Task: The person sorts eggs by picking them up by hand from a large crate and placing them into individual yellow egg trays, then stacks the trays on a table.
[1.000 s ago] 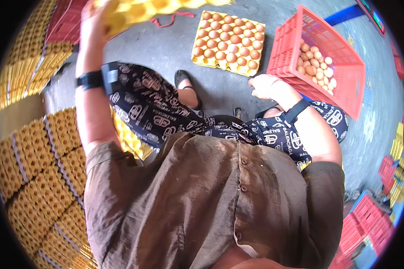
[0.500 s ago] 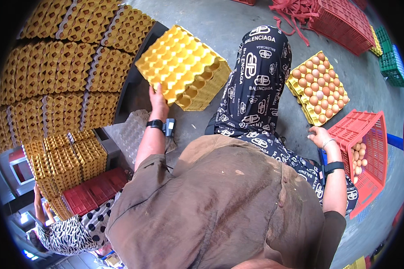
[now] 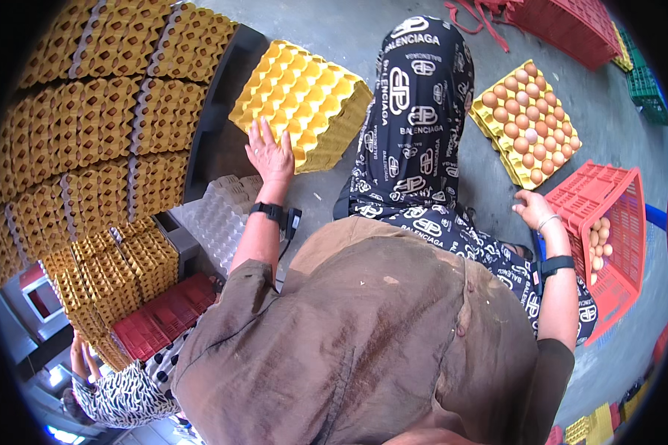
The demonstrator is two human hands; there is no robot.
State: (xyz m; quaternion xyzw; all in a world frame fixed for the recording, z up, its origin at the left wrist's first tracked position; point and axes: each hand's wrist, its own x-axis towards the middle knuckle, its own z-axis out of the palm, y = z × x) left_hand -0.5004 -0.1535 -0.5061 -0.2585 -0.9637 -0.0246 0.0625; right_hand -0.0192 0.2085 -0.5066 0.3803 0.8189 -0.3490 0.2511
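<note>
The stack of empty yellow egg trays (image 3: 297, 93) stands on the grey floor (image 3: 315, 196), near the right edge of the dark platform (image 3: 223, 111). The left hand (image 3: 272, 157) is spread, fingers extended over the stack's lower left edge; contact cannot be confirmed. The right hand (image 3: 533, 211) is positioned just beside the left upper corner of the red plastic crate (image 3: 620, 297), fingers partly bent; whether it is spread or pressed together cannot be determined. Loose brown eggs (image 3: 599, 243) lie inside the crate. The loaded yellow egg tray (image 3: 485, 124) lies on the floor, its lower corner near the right hand; brown eggs (image 3: 531, 116) fill its cells. White block lettering and a monogram repeat across the dark trousers (image 3: 438, 122).
</note>
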